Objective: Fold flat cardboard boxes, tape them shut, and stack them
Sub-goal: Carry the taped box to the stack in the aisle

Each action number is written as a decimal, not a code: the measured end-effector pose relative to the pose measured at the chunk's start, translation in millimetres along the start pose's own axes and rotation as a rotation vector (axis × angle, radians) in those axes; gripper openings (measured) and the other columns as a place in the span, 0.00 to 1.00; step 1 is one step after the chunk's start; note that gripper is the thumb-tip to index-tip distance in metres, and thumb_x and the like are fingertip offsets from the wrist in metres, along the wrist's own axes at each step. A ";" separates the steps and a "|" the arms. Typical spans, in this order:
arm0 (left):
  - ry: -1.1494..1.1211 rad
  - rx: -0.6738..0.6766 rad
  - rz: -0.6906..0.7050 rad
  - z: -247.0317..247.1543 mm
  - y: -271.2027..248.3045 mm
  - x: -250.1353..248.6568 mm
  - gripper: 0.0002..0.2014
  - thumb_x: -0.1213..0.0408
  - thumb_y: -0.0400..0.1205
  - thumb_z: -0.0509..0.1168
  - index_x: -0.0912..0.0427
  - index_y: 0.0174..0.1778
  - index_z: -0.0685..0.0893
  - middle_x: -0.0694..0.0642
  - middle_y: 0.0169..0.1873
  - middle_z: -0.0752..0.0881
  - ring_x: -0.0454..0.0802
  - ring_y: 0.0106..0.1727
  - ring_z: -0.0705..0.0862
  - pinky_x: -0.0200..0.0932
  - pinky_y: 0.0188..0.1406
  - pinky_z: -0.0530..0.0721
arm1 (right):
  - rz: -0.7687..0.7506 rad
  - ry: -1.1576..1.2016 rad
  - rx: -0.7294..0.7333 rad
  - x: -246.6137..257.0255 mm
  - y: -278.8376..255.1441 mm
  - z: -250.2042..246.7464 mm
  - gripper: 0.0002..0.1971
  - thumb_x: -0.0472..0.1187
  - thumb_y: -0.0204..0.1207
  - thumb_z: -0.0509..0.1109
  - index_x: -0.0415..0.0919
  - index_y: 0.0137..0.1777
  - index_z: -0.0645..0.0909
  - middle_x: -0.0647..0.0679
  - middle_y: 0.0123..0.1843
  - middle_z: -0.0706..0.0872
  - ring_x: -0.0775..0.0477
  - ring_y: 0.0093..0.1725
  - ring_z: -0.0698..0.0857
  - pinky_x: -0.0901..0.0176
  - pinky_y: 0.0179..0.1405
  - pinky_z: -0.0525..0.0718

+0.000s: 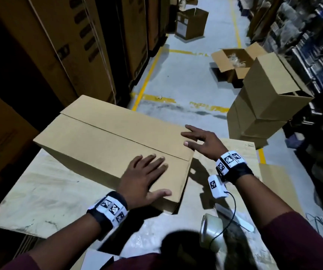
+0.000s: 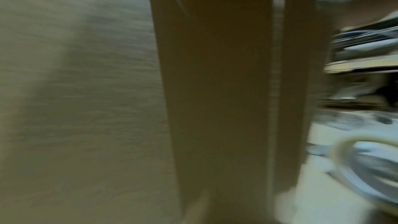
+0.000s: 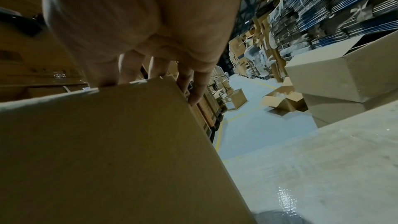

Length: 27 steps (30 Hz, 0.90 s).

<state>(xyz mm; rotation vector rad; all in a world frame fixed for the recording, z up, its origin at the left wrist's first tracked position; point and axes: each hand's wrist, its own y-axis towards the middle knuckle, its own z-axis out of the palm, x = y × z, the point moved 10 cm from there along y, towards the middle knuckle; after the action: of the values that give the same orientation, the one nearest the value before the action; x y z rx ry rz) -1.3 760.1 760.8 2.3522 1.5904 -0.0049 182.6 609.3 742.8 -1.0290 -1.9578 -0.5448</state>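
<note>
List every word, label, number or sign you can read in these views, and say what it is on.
No text can be read in any view.
Wristband markers: black-and-white square codes, no letters.
Tall cartons on the left: dark printed marks, too blurred to read.
Open box down the aisle: pale label, too small to read.
Box under the hands: plain, no print visible.

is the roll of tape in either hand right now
No. The roll of tape lies on the work surface, while the left hand and right hand rest on the cardboard box.
</note>
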 end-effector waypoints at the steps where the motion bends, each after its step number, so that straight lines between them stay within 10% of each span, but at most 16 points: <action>1: 0.011 0.024 0.002 7.2 2.5 -19.2 0.42 0.22 0.76 0.55 0.50 0.77 0.79 0.48 0.81 0.73 0.55 0.81 0.71 0.64 0.77 0.68 | -0.007 0.006 -0.001 -0.2 0.2 -0.1 0.18 0.47 0.77 0.80 0.54 0.67 0.89 0.62 0.80 0.76 0.66 0.71 0.81 0.79 0.66 0.73; 4: 0.049 0.095 -0.063 24.4 16.8 -53.1 0.48 0.17 0.72 0.53 0.49 0.79 0.76 0.49 0.82 0.71 0.56 0.82 0.69 0.67 0.78 0.65 | -0.052 -0.004 -0.025 3.2 -2.0 -0.3 0.17 0.47 0.78 0.79 0.54 0.67 0.88 0.60 0.81 0.75 0.68 0.68 0.82 0.76 0.67 0.74; 8: 0.063 0.054 -0.056 21.3 20.1 -54.6 0.32 0.36 0.80 0.59 0.45 0.79 0.76 0.47 0.83 0.70 0.55 0.82 0.69 0.65 0.75 0.68 | -0.100 0.005 -0.071 7.1 -7.2 -0.9 0.17 0.43 0.80 0.78 0.48 0.68 0.88 0.56 0.81 0.76 0.84 0.64 0.74 0.86 0.57 0.70; 12: 0.076 0.025 0.135 10.7 8.9 -37.6 0.28 0.45 0.80 0.62 0.43 0.78 0.77 0.44 0.81 0.71 0.54 0.81 0.72 0.69 0.75 0.65 | -0.036 -0.065 -0.164 -4.8 -23.8 1.8 0.17 0.51 0.80 0.76 0.56 0.68 0.87 0.59 0.80 0.76 0.47 0.73 0.75 0.84 0.65 0.57; 15: 0.110 0.024 0.197 2.0 -5.1 -6.3 0.26 0.47 0.84 0.58 0.42 0.79 0.76 0.41 0.81 0.72 0.54 0.81 0.72 0.75 0.76 0.60 | -0.009 -0.106 -0.282 -5.9 -48.9 10.0 0.16 0.52 0.80 0.76 0.58 0.67 0.88 0.58 0.78 0.77 0.40 0.71 0.75 0.86 0.63 0.56; 19: 0.047 -0.022 0.087 -10.7 -34.4 42.2 0.24 0.49 0.86 0.57 0.41 0.79 0.75 0.42 0.80 0.73 0.56 0.83 0.69 0.77 0.77 0.57 | -0.049 -0.204 -0.387 26.1 -89.2 32.5 0.17 0.51 0.80 0.76 0.57 0.69 0.87 0.50 0.78 0.75 0.39 0.69 0.74 0.58 0.65 0.75; 27: -0.352 -0.232 -0.205 -18.9 -97.4 110.5 0.27 0.47 0.82 0.68 0.50 0.78 0.78 0.48 0.83 0.70 0.65 0.87 0.57 0.58 0.84 0.63 | -0.103 -0.304 -0.145 58.3 -100.1 109.4 0.45 0.45 0.69 0.86 0.56 0.85 0.69 0.50 0.91 0.55 0.40 0.86 0.64 0.44 0.80 0.71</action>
<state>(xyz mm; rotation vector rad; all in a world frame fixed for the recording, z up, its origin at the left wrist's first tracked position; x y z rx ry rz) -50.1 898.3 736.3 1.8839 1.5531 -0.2503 30.1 653.7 731.0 -1.1602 -2.2753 -0.6239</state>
